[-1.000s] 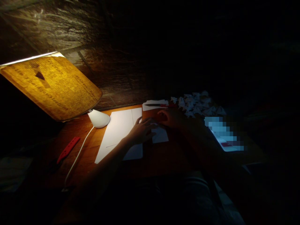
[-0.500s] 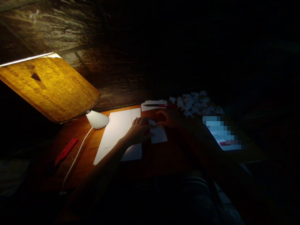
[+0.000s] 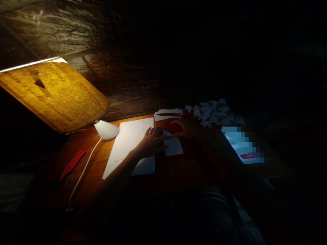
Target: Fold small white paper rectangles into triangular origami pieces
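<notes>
A small white piece of paper [image 3: 174, 148] lies on the wooden table. My left hand [image 3: 153, 142] reaches onto its left part with the fingers stretched out and slightly spread. At the paper's upper right edge is my right hand [image 3: 187, 128], its fingers curved and the thumb and forefinger apart, the thumb tip at the paper. Under my left hand and wrist lie larger white sheets of paper [image 3: 127, 143], a thin line showing on them. Deep shadow hides part of my right hand.
A lamp with a printed shade [image 3: 63, 98] and white base [image 3: 106, 131] stands left. Near its cord [image 3: 84, 170] is a red-handled tool [image 3: 73, 164]. Behind my hands, a dark blade [image 3: 166, 114] rests on paper. Folded paper pieces [image 3: 209, 112] and a lit phone [image 3: 237, 146] are right.
Hardly anything differs. Both hands keep their places at the small paper, and the whole view has shifted very slightly.
</notes>
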A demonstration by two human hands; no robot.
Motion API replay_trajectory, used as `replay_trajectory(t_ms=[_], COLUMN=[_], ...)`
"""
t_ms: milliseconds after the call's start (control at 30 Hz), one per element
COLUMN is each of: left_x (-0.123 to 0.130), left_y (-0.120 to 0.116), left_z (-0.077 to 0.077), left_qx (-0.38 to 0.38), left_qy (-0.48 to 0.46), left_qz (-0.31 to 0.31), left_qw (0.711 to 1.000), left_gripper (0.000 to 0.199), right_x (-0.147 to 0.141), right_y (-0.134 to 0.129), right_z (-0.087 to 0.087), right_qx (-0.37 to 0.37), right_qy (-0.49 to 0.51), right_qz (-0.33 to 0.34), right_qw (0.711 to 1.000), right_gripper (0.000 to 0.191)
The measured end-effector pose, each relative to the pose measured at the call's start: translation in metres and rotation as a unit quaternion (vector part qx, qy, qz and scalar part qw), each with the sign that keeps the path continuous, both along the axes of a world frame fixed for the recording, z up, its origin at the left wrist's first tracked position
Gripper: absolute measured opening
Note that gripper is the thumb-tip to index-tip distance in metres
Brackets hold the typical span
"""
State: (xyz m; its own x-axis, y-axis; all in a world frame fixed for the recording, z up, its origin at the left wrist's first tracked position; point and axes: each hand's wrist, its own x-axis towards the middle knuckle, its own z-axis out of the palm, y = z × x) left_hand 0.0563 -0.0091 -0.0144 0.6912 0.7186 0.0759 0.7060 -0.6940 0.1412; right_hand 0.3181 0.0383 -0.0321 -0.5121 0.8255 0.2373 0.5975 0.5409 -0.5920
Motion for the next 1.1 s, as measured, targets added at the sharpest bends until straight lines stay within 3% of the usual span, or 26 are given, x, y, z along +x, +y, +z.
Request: replay_trajectory(t_ms=[233, 600, 1100], left_x=[-0.004, -0.005, -0.007], left_y=[0.004, 0.011, 0.010], left_z=[-0.002, 0.001, 0.003], left_qx=[0.008, 0.018, 0.009], left_qy=[-0.008, -0.031, -0.036], left_qz=[0.007, 0.024, -0.007], left_qw=[1.000, 0.999, 0.999], left_gripper=[0.065, 0.024, 0.022], right_x=[0.004, 0.010, 0.010], right_y=[0.004, 0.011, 0.008], right_z=[-0.003, -0.013, -0.007], right_qx=[-0.002, 0.000, -0.003], right_qy=[-0.001, 0.001, 0.000], right_qz=[0.017, 0.033, 0.036], right_qw=[1.000, 0.999, 0.999], right_gripper=[0.065, 0.068, 0.065])
